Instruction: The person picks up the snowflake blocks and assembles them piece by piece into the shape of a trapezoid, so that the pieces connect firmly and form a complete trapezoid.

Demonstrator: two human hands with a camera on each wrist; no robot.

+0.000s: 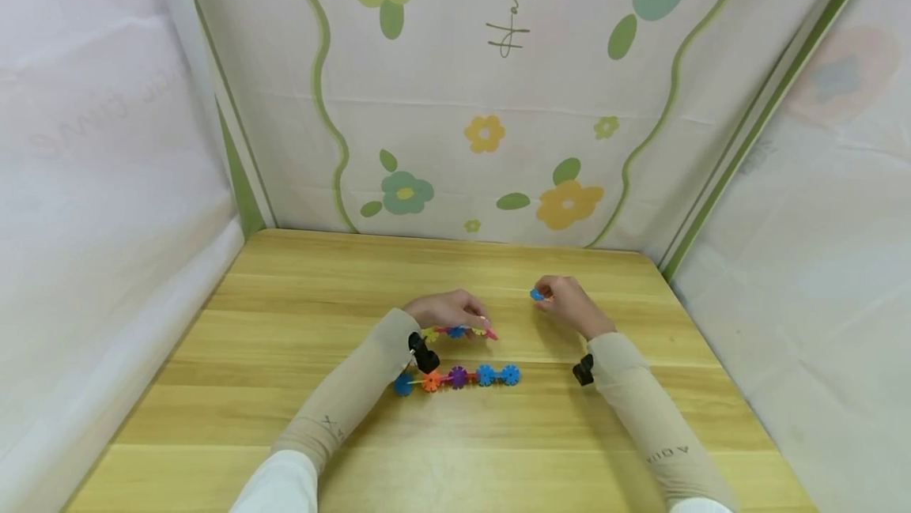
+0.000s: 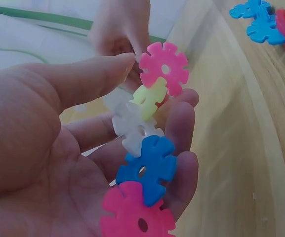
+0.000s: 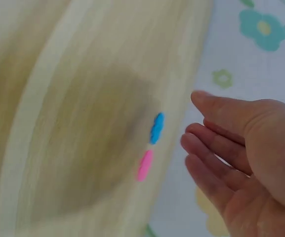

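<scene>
My left hand holds a chain of notched plastic snowflake discs across its curled fingers. Pink, pale yellow, whitish and blue discs show in it, with the thumb tip close to the end pink disc. My right hand is over the far right part of the table, its thumb and fingers apart with nothing between them in the right wrist view. Just beyond its fingertips are a blue disc and a pink disc, seen edge-on. In the head view the blue one overlaps the fingertips.
A second chain of discs, in blue, orange, purple and red, lies on the wooden table nearer me than the left hand. Printed fabric walls stand at the back and both sides of the table.
</scene>
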